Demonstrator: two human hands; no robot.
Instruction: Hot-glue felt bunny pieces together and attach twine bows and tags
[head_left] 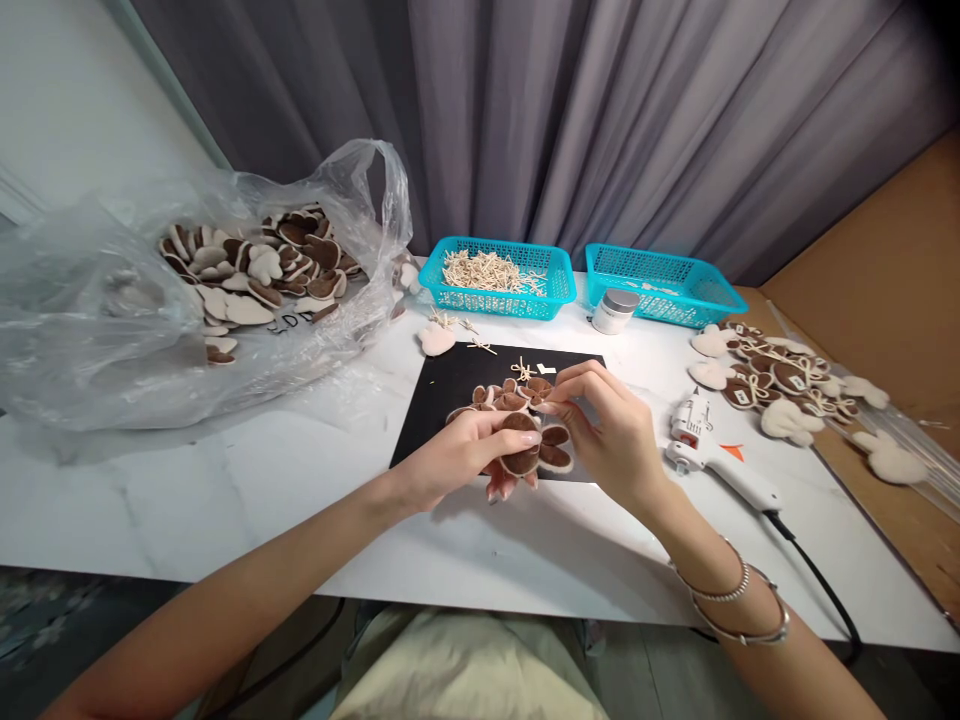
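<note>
My left hand [466,457] is closed around a brown plush bunny-shaped piece [520,452], thumb across its top, over a black mat [442,400]. My right hand [611,430] pinches something small at the piece's upper edge; I cannot make out what it is. Several more brown bunny pieces [504,398] lie on the mat just behind my hands. A small cream bow [523,370] rests at the mat's far edge.
A white glue gun [712,462] with a black cord lies right of my hands. Finished bunny pieces [780,385] pile at the right. A clear plastic bag [150,300] of pieces sits left. Two teal baskets [499,278] [664,285] and a small jar [615,310] stand behind.
</note>
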